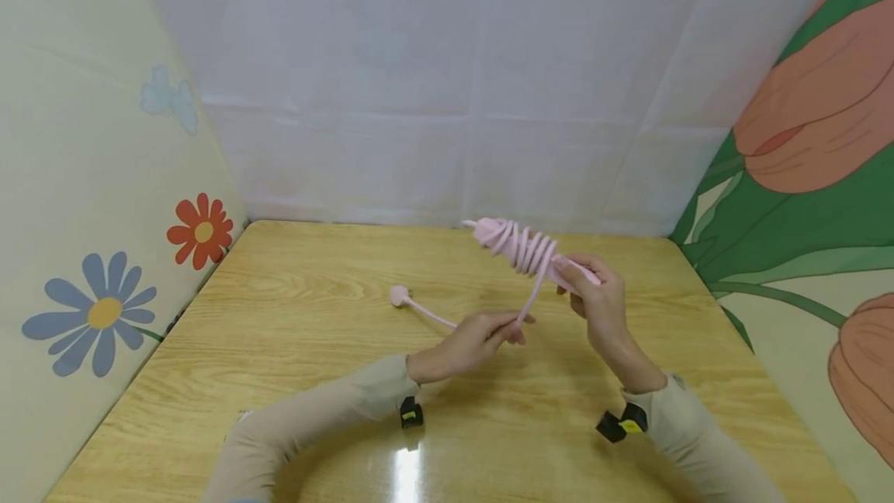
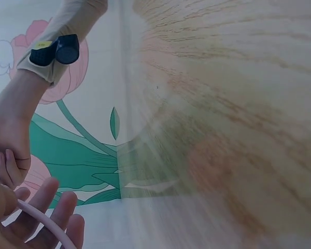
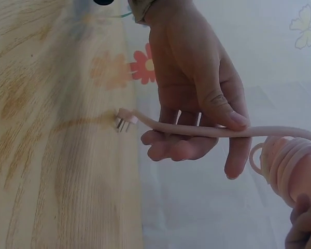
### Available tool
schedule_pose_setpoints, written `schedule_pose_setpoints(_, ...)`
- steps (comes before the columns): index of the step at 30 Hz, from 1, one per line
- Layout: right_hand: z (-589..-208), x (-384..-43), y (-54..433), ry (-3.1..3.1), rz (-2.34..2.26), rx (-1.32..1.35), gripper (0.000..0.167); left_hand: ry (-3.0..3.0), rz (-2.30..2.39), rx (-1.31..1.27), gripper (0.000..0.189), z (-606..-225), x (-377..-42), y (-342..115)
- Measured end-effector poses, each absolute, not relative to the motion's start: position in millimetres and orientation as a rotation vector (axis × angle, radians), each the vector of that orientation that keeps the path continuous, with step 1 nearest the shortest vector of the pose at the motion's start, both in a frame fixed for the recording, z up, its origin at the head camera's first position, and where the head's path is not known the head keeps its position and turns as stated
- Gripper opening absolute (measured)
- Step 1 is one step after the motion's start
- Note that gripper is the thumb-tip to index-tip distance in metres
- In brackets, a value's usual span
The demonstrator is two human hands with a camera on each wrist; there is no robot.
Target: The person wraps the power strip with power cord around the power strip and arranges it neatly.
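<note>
A pink power strip (image 1: 578, 273), its cord wound round it in several loops, is held up over the table by my right hand (image 1: 599, 297), which grips the near right end. Lower and to the left, my left hand (image 1: 475, 344) pinches the pink cord (image 1: 534, 297) leading off the loops. In the right wrist view that cord runs between the left thumb and fingers. Past the left hand the cord continues to a pronged plug (image 1: 400, 296), seen also in the right wrist view as a pink plug (image 3: 125, 118) by the tabletop.
A wood-grain table (image 1: 300, 270) lies below both hands. Behind it hangs a white sheet (image 1: 363, 84). Flower-printed cloths stand along both sides, with a red flower (image 1: 202, 232) on the left and large tulips (image 1: 824, 107) on the right.
</note>
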State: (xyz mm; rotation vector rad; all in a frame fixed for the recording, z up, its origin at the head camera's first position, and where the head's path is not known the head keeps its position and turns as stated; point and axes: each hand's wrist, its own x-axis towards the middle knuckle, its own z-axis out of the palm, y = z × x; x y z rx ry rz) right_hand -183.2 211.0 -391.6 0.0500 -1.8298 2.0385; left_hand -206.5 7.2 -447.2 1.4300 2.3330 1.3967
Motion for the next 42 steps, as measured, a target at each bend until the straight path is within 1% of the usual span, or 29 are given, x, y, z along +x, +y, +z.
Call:
schedule_pose_setpoints(10,-390.9,-177.5,210.5,-1.840,2.095,0.176,0.008,2.354,1.392,1.420,0.022,-448.8,-210.0,2.5)
schedule_pose_setpoints(16,-387.6,-172.0,208.9,-1.886,2.113,0.219,0.011,2.489,1.316,1.461,0.017,-448.6,-217.6,-3.2)
schedule_pose_setpoints(25,-385.1,-169.8,208.4,-1.895,2.207,0.361,0.017,2.567,1.227,1.489,0.016,-451.5,-227.8,-8.6)
schedule_pose_setpoints(31,-384.4,-168.4,212.0,-1.985,2.154,0.448,0.015,2.608,1.241,1.539,0.013,-456.5,-236.3,-15.4)
schedule_pose_setpoints(34,-384.5,-167.3,214.5,-2.031,2.120,0.513,0.016,2.615,1.271,1.488,0.012,-456.0,-239.0,-17.2)
schedule_pose_setpoints(37,-384.3,-166.6,216.6,-2.049,2.127,0.580,0.018,2.537,1.428,1.481,0.013,-454.1,-242.2,-15.4)
schedule_pose_setpoints(41,-384.0,-165.7,218.9,-2.064,2.175,0.717,0.025,2.490,1.527,1.796,0.021,-457.9,-249.3,-16.2)
schedule_pose_setpoints(42,-384.1,-165.4,219.1,-2.073,2.182,0.757,0.026,2.441,1.552,1.832,0.020,-461.2,-250.5,-19.5)
